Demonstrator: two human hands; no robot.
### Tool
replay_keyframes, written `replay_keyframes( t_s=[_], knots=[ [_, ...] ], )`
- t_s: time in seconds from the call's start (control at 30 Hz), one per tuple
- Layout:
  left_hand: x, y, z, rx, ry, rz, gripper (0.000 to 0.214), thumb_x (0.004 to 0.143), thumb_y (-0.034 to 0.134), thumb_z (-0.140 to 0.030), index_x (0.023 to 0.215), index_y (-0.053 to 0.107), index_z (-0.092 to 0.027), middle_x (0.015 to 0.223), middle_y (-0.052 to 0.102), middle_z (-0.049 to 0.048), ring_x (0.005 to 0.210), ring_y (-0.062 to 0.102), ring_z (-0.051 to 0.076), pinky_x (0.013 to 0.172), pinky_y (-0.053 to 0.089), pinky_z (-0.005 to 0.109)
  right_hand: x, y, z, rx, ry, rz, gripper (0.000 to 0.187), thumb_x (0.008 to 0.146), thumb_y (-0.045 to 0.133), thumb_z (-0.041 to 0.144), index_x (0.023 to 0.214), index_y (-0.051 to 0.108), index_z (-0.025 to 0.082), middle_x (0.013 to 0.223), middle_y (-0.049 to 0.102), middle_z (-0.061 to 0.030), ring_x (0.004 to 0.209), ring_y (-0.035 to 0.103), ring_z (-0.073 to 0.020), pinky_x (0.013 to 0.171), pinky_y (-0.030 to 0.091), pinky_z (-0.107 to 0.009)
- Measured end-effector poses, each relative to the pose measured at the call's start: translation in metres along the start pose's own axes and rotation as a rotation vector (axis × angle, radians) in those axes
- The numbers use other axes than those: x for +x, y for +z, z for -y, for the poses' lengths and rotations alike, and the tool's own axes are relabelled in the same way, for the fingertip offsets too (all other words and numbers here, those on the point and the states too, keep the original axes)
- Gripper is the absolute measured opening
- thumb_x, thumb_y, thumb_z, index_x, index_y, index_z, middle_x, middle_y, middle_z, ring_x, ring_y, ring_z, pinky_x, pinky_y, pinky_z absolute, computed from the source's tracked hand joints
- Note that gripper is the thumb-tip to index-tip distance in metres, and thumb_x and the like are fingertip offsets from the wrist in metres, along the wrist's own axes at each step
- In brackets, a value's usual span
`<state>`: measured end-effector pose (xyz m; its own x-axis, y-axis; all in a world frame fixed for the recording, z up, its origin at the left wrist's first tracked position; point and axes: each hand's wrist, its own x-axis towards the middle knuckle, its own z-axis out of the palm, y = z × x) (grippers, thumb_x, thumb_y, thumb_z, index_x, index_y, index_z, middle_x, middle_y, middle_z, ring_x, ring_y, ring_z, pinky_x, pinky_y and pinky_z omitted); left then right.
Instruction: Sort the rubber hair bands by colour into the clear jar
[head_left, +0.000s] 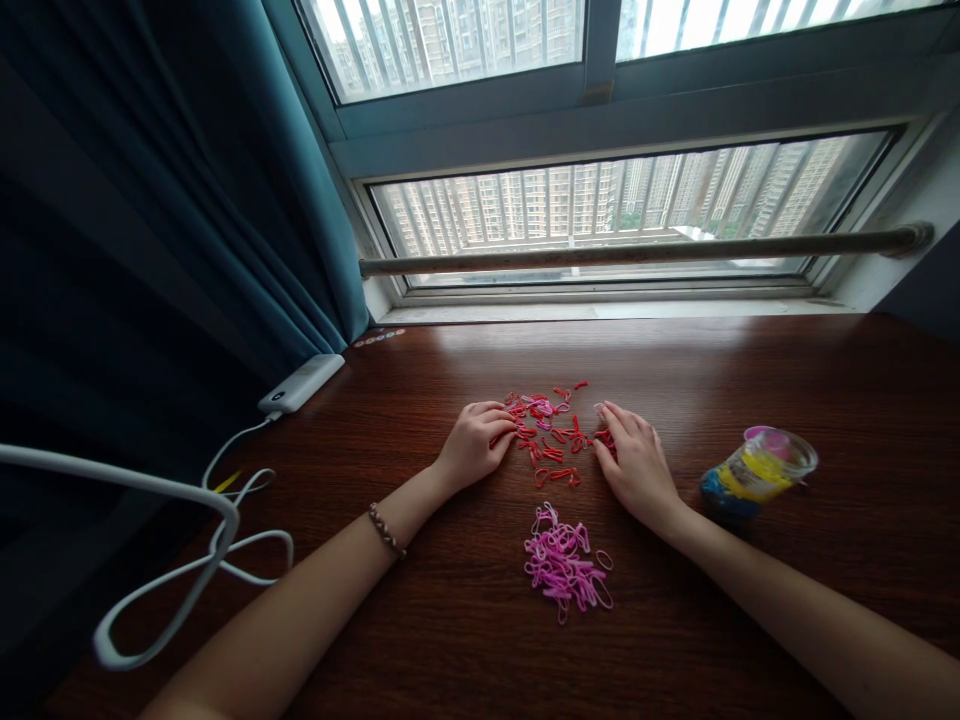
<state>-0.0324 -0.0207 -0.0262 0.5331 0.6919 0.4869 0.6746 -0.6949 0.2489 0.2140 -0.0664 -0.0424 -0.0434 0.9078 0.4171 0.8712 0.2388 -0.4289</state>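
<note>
A loose scatter of red elastic bands (pixel 551 453), with some pink ones among them, lies on the dark wooden table. My left hand (pixel 474 445) rests at the scatter's left edge, fingers bent and slightly apart, fingertips touching bands. On the opposite side my right hand (pixel 636 462) lies with fingers stretched and thumb apart; a few red bands show between thumb and fingers, partly covered. Closer to me is a separate heap of pink elastic bands (pixel 566 562). To the right of my right hand stands a clear plastic jar (pixel 757 470) with yellow and blue on it.
A white power bank (pixel 304 383) lies at the table's left edge with a white cable (pixel 169 485) looping toward me. A blue curtain (pixel 247 180) hangs at left. Behind the table (pixel 675 350) are a window and a metal rail (pixel 637 256).
</note>
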Motion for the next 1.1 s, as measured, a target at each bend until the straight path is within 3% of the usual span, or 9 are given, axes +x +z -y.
replay_keyframes(
  t_s=[0.17, 0.33, 0.43, 0.6, 0.7, 0.8, 0.97, 1.03, 1.1],
  knots=[
    [0.0, 0.001, 0.001, 0.01, -0.002, -0.026, 0.016, 0.08, 0.051, -0.02, 0.087, 0.065, -0.02, 0.089, 0.065, 0.0051, 0.093, 0.054, 0.02, 0.088, 0.04, 0.043, 0.004, -0.002, 0.0, 0.258, -0.022, -0.138, 0.035, 0.08, 0.044, 0.022, 0.113, 0.053, 0.017, 0.115, 0.054, -0.0108, 0.109, 0.045, -0.0228, 0.094, 0.036, -0.042],
    [0.001, 0.0, 0.003, -0.021, -0.042, -0.08, 0.013, 0.079, 0.052, -0.018, 0.085, 0.063, -0.018, 0.091, 0.061, 0.0063, 0.09, 0.054, 0.019, 0.083, 0.045, 0.038, 0.001, -0.016, 0.014, 0.529, -0.062, -0.161, 0.016, 0.082, 0.048, 0.03, 0.083, 0.059, 0.017, 0.086, 0.061, -0.0067, 0.08, 0.057, -0.0178, 0.072, 0.047, -0.032],
    [0.0, 0.0, 0.004, -0.04, -0.109, -0.113, 0.012, 0.077, 0.052, -0.015, 0.085, 0.061, -0.017, 0.09, 0.059, 0.0061, 0.087, 0.054, 0.018, 0.08, 0.046, 0.034, -0.007, -0.023, 0.025, 0.508, -0.258, -0.071, 0.017, 0.083, 0.049, 0.028, 0.072, 0.057, 0.018, 0.073, 0.06, -0.0037, 0.069, 0.055, -0.014, 0.065, 0.045, -0.027],
    [-0.001, 0.001, 0.006, -0.028, -0.142, -0.131, 0.008, 0.076, 0.052, -0.011, 0.076, 0.057, -0.017, 0.08, 0.058, 0.0038, 0.081, 0.054, 0.017, 0.076, 0.046, 0.032, -0.024, -0.026, 0.038, 0.28, -0.77, 0.165, 0.019, 0.085, 0.046, 0.025, 0.069, 0.053, 0.018, 0.063, 0.054, -0.0013, 0.059, 0.047, -0.0119, 0.056, 0.038, -0.024],
    [-0.001, 0.0, 0.004, -0.044, -0.128, -0.137, 0.008, 0.077, 0.051, -0.012, 0.079, 0.057, -0.017, 0.08, 0.059, 0.0042, 0.081, 0.054, 0.017, 0.076, 0.046, 0.032, -0.027, -0.027, 0.04, 0.2, -0.892, 0.201, 0.019, 0.085, 0.045, 0.028, 0.071, 0.052, 0.018, 0.062, 0.053, -0.0011, 0.059, 0.045, -0.0128, 0.055, 0.036, -0.025],
    [0.0, -0.001, 0.001, -0.081, -0.098, -0.144, 0.011, 0.079, 0.05, -0.016, 0.087, 0.058, -0.017, 0.083, 0.059, 0.0054, 0.083, 0.055, 0.017, 0.078, 0.046, 0.033, -0.024, -0.029, 0.037, 0.209, -0.758, 0.136, 0.016, 0.084, 0.047, 0.031, 0.077, 0.054, 0.018, 0.064, 0.055, -0.0018, 0.062, 0.046, -0.0145, 0.058, 0.037, -0.027],
    [-0.002, -0.005, -0.01, -0.14, 0.057, -0.118, 0.012, 0.08, 0.05, -0.017, 0.087, 0.059, -0.017, 0.086, 0.062, 0.0065, 0.087, 0.055, 0.017, 0.082, 0.045, 0.034, -0.008, -0.02, 0.019, 0.027, -0.032, -0.182, 0.019, 0.082, 0.041, 0.017, 0.096, 0.054, 0.017, 0.09, 0.06, -0.0075, 0.082, 0.05, -0.0219, 0.073, 0.039, -0.035],
    [-0.004, -0.006, -0.02, -0.149, 0.149, -0.086, 0.013, 0.079, 0.05, -0.017, 0.089, 0.059, -0.018, 0.084, 0.063, 0.0062, 0.088, 0.055, 0.017, 0.083, 0.044, 0.035, -0.003, -0.014, 0.011, -0.01, 0.138, -0.189, 0.025, 0.08, 0.04, 0.014, 0.103, 0.052, 0.016, 0.099, 0.058, -0.0093, 0.084, 0.051, -0.0233, 0.073, 0.04, -0.036],
    [-0.006, -0.008, -0.032, -0.16, 0.272, -0.044, 0.014, 0.079, 0.051, -0.017, 0.091, 0.058, -0.018, 0.083, 0.065, 0.0057, 0.088, 0.056, 0.017, 0.082, 0.044, 0.035, 0.001, -0.009, 0.005, 0.011, 0.194, -0.151, 0.029, 0.078, 0.041, 0.013, 0.106, 0.05, 0.016, 0.1, 0.057, -0.0099, 0.086, 0.052, -0.0235, 0.074, 0.041, -0.036]
  ],
)
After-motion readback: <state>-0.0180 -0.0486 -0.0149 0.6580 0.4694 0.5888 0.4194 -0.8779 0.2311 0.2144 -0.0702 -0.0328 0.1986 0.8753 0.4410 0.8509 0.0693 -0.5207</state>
